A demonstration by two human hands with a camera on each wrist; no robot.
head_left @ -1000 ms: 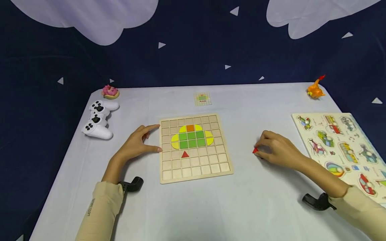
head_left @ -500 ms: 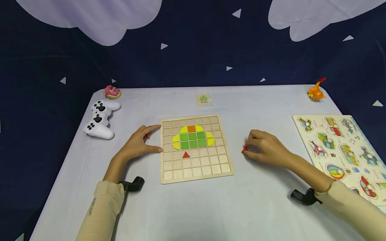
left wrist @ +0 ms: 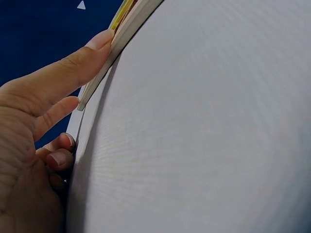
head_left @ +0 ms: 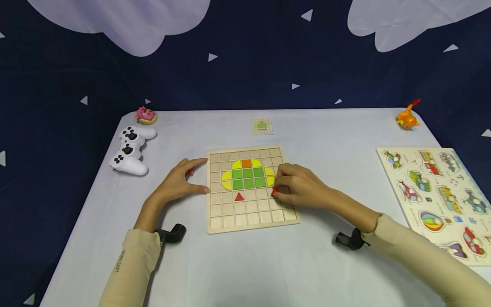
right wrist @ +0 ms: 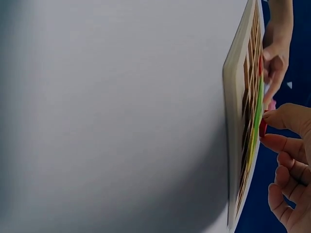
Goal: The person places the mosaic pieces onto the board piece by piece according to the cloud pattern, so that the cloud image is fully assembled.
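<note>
Right hand [head_left: 297, 187] pinches a small red piece [head_left: 274, 192] between thumb and fingertips, low over the wooden grid board [head_left: 251, 213] at about 3 o'clock of the picture laid in it: glossy green squares, yellow rounded pieces, one orange square on top, and a red triangle [head_left: 239, 196] seated below at 7 o'clock. Left hand [head_left: 178, 183], fingers straight and relaxed, rests against the board's 9 o'clock edge, thumb touching the pale wood. On the grey table [head_left: 268, 264] lie a white game controller [head_left: 130, 151] at 10 o'clock, a small pattern card [head_left: 262, 126] at 12, and a vehicle peg puzzle [head_left: 441, 196] at 3; the sleeve's writing is too small to read.
</note>
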